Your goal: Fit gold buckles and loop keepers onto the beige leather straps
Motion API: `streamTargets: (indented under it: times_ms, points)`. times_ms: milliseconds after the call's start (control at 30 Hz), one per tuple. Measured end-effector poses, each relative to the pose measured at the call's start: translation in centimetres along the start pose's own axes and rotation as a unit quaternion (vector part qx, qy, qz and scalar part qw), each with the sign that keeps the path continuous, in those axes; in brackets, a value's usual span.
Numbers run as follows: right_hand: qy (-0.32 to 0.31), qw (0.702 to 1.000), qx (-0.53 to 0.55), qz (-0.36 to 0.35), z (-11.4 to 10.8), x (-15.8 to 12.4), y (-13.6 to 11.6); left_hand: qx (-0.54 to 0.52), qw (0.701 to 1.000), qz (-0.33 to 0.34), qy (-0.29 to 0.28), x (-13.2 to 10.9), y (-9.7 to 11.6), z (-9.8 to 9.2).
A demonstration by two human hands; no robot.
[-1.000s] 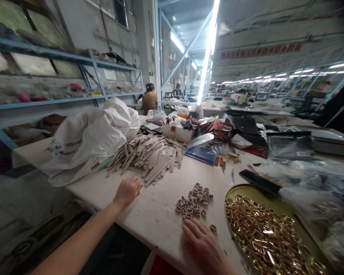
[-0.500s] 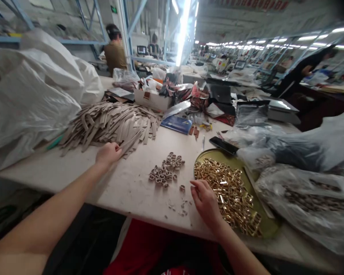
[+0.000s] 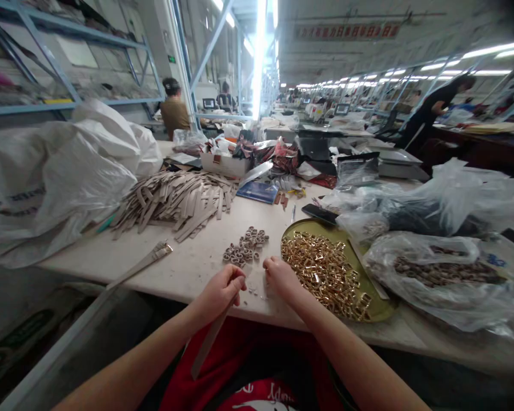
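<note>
The left hand point(image 3: 219, 288) has its grip clamped on a long beige leather strip point(image 3: 212, 337), whose free end hangs past the edge of the counter point(image 3: 188, 265) toward the person's lap. The right hand point(image 3: 281, 279) sits just left of the brass tray point(image 3: 383, 311), its fingers drawn together; whether they pinch something small cannot be told from this view. The hands seem to be held close at the near edge so that the upper end of the strip stays within the right hand's reach.

The tray carries a heap of gold-coloured metal loops point(image 3: 321, 271). Left of the tray lie a small cluster of brown rings point(image 3: 245, 246) and, farther off, a pile of beige leather strips point(image 3: 175, 202). A loose strip with a metal tip point(image 3: 143, 264) lies well left of the tray. To the tray's right, a clear plastic bag of brown rings point(image 3: 437, 273) rests on the counter.

Half a second earlier, the left hand was at the edge of the pile and the right was at the tray. Now both have come together, with the strip lifted clear.
</note>
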State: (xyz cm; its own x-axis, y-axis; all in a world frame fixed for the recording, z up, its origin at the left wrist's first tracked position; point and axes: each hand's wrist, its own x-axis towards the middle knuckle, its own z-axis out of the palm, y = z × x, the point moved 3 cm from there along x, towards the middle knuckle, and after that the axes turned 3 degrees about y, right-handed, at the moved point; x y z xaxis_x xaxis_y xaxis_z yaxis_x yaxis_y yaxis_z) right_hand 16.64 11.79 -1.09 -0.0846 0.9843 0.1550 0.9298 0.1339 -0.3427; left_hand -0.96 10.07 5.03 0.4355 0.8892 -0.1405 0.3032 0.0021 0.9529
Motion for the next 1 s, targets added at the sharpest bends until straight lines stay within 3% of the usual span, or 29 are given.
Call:
streamTargets:
  times_ms: [167, 300, 367, 467, 567, 667, 767, 833, 933, 1000]
  points:
    - [-0.011, 0.999, 0.015, -0.042, -0.4, -2.4, 0.4, -0.235, 0.957, -0.17, 0.015, -0.5, -4.4, 3.8]
    - [-0.013, 0.997, 0.034, -0.075, -0.1, -3.7, 0.1, -0.279, 0.938, -0.207, 0.016, -0.9, -5.1, 4.5]
    - [-0.001, 0.994, 0.058, -0.096, 0.2, -4.4, 0.0, -0.243, 0.952, -0.186, 0.009, -1.0, -5.3, 4.4]
    - [0.019, 0.988, 0.089, -0.127, 0.9, -6.0, -0.1, -0.025, 0.996, -0.082, 0.028, -0.7, -5.2, 3.5]
    - [0.042, 0.981, 0.119, -0.15, 1.3, -8.2, -0.3, 0.163, 0.983, -0.001, 0.08, 0.6, -5.1, 2.5]
    - [0.06, 0.971, 0.161, -0.164, 1.1, -10.8, -1.2, 0.232, 0.966, 0.023, 0.108, 2.3, -5.0, 2.8]
    - [0.07, 0.964, 0.197, -0.167, 0.7, -13.3, -2.3, 0.292, 0.95, 0.054, 0.096, 3.4, -4.6, 5.5]
    - [0.082, 0.962, 0.225, -0.133, 0.5, -14.8, -2.1, 0.318, 0.942, 0.078, 0.072, 3.5, -4.4, 8.1]
    - [0.121, 0.949, 0.29, 0.001, 0.2, -17.3, 0.3, 0.353, 0.926, 0.134, -0.025, 2.7, -3.8, 11.8]
    - [0.162, 0.917, 0.34, 0.13, 0.0, -19.6, 2.5, 0.371, 0.908, 0.168, -0.096, 1.8, -2.8, 13.4]
